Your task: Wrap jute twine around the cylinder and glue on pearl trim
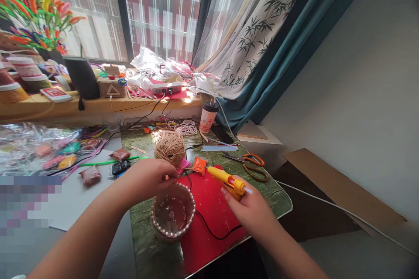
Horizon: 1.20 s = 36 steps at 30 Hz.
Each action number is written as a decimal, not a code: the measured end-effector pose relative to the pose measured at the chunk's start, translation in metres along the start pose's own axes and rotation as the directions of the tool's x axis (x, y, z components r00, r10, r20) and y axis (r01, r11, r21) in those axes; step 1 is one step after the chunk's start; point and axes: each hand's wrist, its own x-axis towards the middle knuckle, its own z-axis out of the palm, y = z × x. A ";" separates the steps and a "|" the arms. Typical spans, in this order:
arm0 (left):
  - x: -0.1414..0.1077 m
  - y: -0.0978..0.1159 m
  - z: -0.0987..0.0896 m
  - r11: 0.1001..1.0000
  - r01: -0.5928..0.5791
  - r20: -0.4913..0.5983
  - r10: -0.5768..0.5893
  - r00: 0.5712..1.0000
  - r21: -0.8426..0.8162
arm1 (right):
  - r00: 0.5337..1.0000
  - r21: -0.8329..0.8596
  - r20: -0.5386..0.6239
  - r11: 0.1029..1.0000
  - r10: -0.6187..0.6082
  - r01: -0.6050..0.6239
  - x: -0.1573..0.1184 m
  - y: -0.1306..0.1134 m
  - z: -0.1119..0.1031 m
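My right hand (248,202) is wrapped round a yellow hot glue gun (225,178), its nozzle pointing left and a pale glue stick poking out of the back. With curled fingers pressed together, my left hand (160,174) hovers at the far rim of a round cup (173,235); whatever it pinches is hidden. Pearl-like beads line the cup's rim, and its inside is shiny. Just beyond my left fingers sits a ball of brown twine (169,149). Between the two hands lie an orange packet (199,165) and a pink packet (183,165).
A red sheet (209,244) lies beneath the glue gun, crossed by a black cord (216,236). Orange-handled scissors (250,163), glue sticks (219,148) and a lidded paper cup (208,117) stand or lie at the right. Clay packets (90,176) are on the left; a power strip (166,87) rests on the sill.
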 end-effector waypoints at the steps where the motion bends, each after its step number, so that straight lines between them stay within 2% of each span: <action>1: 0.000 0.000 0.001 1.000 -0.008 -0.001 0.008 1.000 0.000 | 1.000 0.037 -0.022 0.999 0.015 -0.015 0.002 0.005 0.001; 4: 0.001 0.002 0.003 1.000 -0.026 -0.003 0.026 1.000 -0.002 | 0.990 0.171 -0.031 0.976 0.141 -0.133 0.011 0.020 0.004; 7: 0.001 0.004 0.003 1.000 -0.017 -0.005 0.017 1.000 0.005 | 0.965 0.367 0.061 0.893 0.257 -0.261 0.019 0.035 0.005; 10: 0.001 0.003 0.004 1.000 -0.011 -0.006 0.011 1.000 0.002 | 0.961 0.551 0.107 0.789 0.257 -0.272 0.023 0.051 0.004; 15: 0.002 0.000 0.007 1.000 -0.010 -0.006 0.010 1.000 -0.011 | 0.963 0.728 0.058 0.649 0.264 -0.222 0.024 0.073 0.008; 22: 0.001 0.000 0.006 1.000 -0.025 -0.008 0.025 1.000 -0.015 | 0.956 0.752 0.035 0.623 0.290 -0.216 0.023 0.080 0.013; 31: -0.005 -0.018 0.000 0.996 -0.045 -0.053 0.041 0.998 -0.080 | 0.953 0.757 0.032 0.616 0.301 -0.219 0.025 0.083 0.014; 36: -0.006 -0.021 -0.001 0.998 0.063 -0.066 -0.064 0.996 -0.015 | 0.954 0.757 0.024 0.617 0.298 -0.212 0.025 0.084 0.015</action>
